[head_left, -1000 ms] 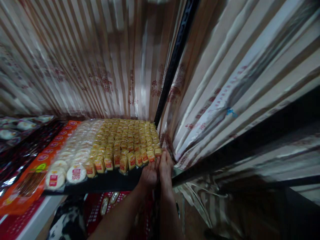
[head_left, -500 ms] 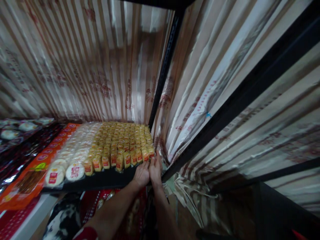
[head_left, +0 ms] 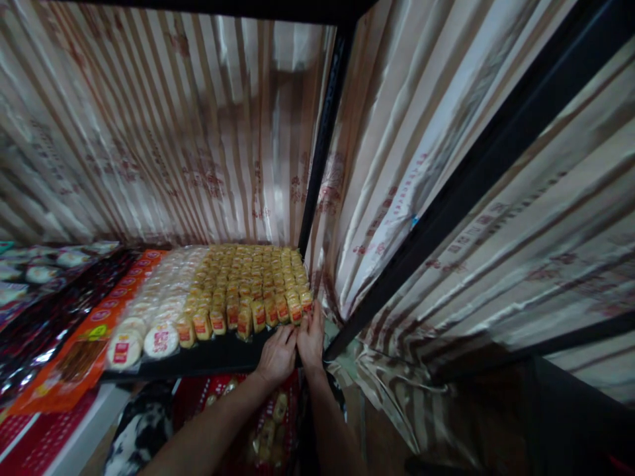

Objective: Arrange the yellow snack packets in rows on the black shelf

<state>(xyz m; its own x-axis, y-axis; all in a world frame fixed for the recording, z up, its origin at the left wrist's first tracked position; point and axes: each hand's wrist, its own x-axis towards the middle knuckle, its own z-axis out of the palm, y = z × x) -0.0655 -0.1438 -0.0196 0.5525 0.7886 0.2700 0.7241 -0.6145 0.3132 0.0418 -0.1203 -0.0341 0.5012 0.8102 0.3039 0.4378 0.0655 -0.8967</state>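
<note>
yellow snack pkts (head_left: pixel 248 291) w/ both hands (head_left: pixel 295 347) at shelf (head_left: pixel 218 360) edge

Dim scene, warm brownish cast. Brightest patch on striped curtain (head_left: pixel 292 59) near top centre, sheen running down folds. Yellow packets (head_left: pixel 248 284) catch light mid-shelf; shelf (head_left: pixel 213 357) front edge drops into black shadow. Lower right corner nearly dark. Strong wide-angle stretch toward edges, black frame post (head_left: pixel 322 139) leaning. Soft blur throughout, worst at right side.
</note>
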